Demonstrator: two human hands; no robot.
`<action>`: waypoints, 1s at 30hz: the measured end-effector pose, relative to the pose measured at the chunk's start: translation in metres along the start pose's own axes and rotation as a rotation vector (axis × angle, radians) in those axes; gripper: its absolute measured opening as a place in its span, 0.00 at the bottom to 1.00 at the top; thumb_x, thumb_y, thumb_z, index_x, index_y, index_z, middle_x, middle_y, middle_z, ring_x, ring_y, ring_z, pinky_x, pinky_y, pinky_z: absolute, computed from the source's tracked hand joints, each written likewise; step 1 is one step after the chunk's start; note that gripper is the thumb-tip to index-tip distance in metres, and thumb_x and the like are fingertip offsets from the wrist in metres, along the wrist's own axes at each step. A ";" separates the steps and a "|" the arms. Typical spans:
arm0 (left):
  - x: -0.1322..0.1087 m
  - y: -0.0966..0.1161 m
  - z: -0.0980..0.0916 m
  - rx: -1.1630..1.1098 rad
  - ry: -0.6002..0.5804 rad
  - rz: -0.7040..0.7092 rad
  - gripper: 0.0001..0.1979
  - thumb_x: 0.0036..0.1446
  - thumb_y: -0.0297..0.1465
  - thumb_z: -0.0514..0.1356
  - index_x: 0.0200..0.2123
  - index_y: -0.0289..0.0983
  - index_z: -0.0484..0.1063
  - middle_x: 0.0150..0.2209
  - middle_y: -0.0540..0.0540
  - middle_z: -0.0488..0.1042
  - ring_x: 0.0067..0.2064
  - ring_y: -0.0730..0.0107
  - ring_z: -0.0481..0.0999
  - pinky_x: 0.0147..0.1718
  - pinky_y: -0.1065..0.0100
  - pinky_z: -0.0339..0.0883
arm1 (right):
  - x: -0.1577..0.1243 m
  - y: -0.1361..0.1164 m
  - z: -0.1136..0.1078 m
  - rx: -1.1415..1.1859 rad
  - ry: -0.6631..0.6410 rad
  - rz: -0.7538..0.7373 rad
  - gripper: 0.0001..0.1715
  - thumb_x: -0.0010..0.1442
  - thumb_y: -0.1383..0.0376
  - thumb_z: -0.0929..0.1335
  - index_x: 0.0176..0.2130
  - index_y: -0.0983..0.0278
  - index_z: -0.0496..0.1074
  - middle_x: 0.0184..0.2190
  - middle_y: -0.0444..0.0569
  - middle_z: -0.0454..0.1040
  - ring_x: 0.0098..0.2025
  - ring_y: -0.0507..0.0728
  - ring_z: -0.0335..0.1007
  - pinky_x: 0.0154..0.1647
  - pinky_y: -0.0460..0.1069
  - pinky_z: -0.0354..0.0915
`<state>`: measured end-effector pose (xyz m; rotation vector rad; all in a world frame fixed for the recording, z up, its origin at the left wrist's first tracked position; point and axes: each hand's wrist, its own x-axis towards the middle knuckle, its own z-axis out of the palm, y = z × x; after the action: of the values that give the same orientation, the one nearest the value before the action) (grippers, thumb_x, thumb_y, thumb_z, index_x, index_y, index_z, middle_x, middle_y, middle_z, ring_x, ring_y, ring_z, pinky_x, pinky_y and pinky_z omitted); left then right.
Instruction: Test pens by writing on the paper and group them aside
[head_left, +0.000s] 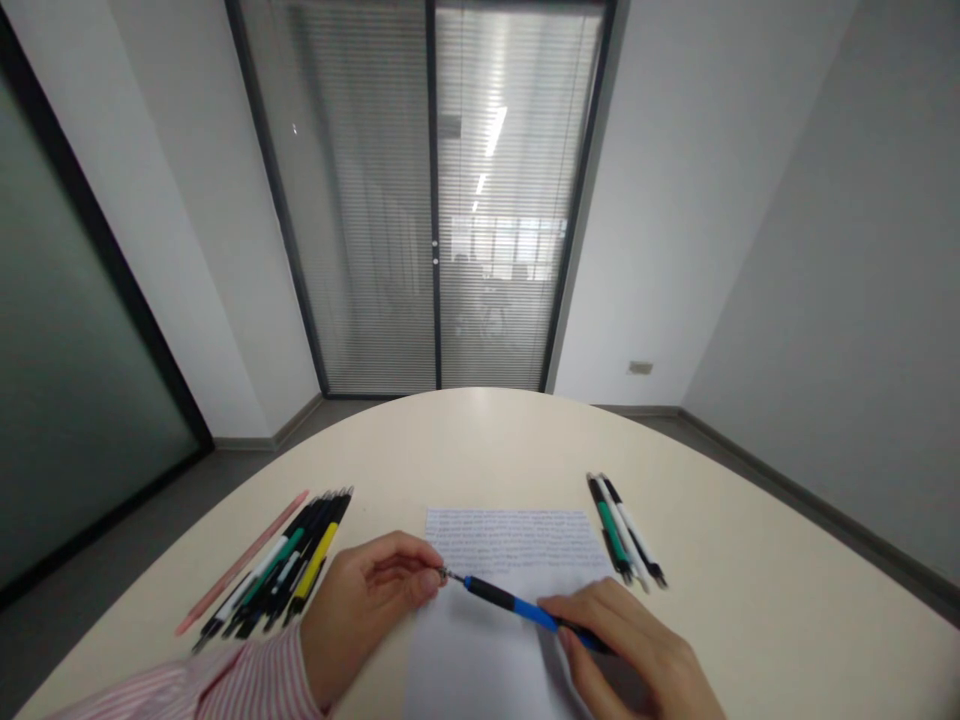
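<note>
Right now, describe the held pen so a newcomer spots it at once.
On the pale table lies a sheet of paper. Over it, the right hand grips the pen, reaching toward the left hand; no other pen shows blue.

Office room, by its blind-covered glass panels (360, 200) and curved table (480, 450).

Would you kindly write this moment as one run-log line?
right hand: holding blue pen; left hand: pinching small metal piece by its tip; paper: below pen, writing toward top; other pens: both sides
</note>
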<state>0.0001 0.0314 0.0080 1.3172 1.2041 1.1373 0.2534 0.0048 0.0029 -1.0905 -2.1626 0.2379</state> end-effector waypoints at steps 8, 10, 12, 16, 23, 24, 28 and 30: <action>-0.002 -0.002 0.000 0.042 -0.012 0.062 0.05 0.45 0.31 0.67 0.28 0.37 0.78 0.29 0.45 0.80 0.33 0.65 0.80 0.33 0.74 0.72 | -0.003 0.001 0.002 -0.003 -0.021 -0.006 0.14 0.60 0.71 0.63 0.43 0.62 0.73 0.33 0.50 0.76 0.39 0.58 0.74 0.40 0.51 0.71; -0.003 -0.001 0.000 0.062 -0.010 0.077 0.05 0.47 0.31 0.66 0.29 0.37 0.77 0.29 0.45 0.80 0.33 0.65 0.80 0.34 0.73 0.72 | -0.002 0.000 0.001 -0.007 -0.020 -0.009 0.13 0.60 0.71 0.63 0.43 0.62 0.73 0.33 0.50 0.76 0.40 0.58 0.73 0.41 0.51 0.71; -0.004 -0.001 0.000 0.088 -0.027 0.090 0.05 0.47 0.31 0.66 0.29 0.36 0.77 0.29 0.45 0.80 0.33 0.65 0.79 0.34 0.73 0.72 | -0.001 -0.001 0.001 -0.003 -0.021 -0.010 0.13 0.61 0.72 0.63 0.43 0.62 0.73 0.33 0.50 0.76 0.39 0.58 0.73 0.41 0.51 0.71; -0.006 -0.003 0.002 0.145 -0.086 0.103 0.03 0.48 0.30 0.65 0.28 0.36 0.77 0.28 0.45 0.79 0.32 0.66 0.78 0.33 0.74 0.72 | 0.001 -0.001 0.000 0.032 -0.040 -0.029 0.13 0.60 0.73 0.63 0.43 0.62 0.73 0.34 0.50 0.75 0.39 0.57 0.72 0.40 0.50 0.70; -0.007 -0.006 0.003 0.141 -0.102 0.029 0.03 0.45 0.28 0.67 0.27 0.35 0.78 0.28 0.44 0.80 0.31 0.64 0.79 0.32 0.72 0.72 | -0.002 0.000 0.001 0.162 -0.074 -0.008 0.18 0.63 0.73 0.62 0.48 0.57 0.70 0.38 0.48 0.74 0.41 0.55 0.72 0.43 0.47 0.68; -0.008 -0.007 0.003 0.132 -0.100 0.018 0.04 0.44 0.28 0.67 0.26 0.35 0.78 0.27 0.44 0.80 0.31 0.64 0.79 0.32 0.72 0.73 | -0.003 0.001 0.001 0.173 -0.076 -0.001 0.17 0.63 0.73 0.62 0.48 0.56 0.69 0.38 0.47 0.74 0.41 0.55 0.72 0.43 0.46 0.68; -0.010 -0.005 0.003 0.094 -0.082 0.018 0.04 0.42 0.28 0.67 0.25 0.34 0.78 0.27 0.43 0.80 0.31 0.63 0.80 0.32 0.71 0.73 | -0.006 0.002 0.005 0.216 -0.033 0.074 0.13 0.64 0.69 0.62 0.47 0.54 0.66 0.38 0.44 0.75 0.41 0.54 0.72 0.43 0.46 0.67; -0.011 -0.004 0.003 0.088 -0.076 0.034 0.04 0.41 0.27 0.67 0.25 0.33 0.78 0.27 0.43 0.80 0.32 0.63 0.79 0.33 0.71 0.73 | -0.006 0.002 0.006 0.252 -0.074 0.100 0.10 0.66 0.67 0.60 0.45 0.55 0.65 0.37 0.44 0.74 0.38 0.53 0.72 0.41 0.45 0.67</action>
<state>0.0022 0.0203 0.0030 1.4396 1.1920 1.0591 0.2536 0.0023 -0.0055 -1.0580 -2.0766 0.5886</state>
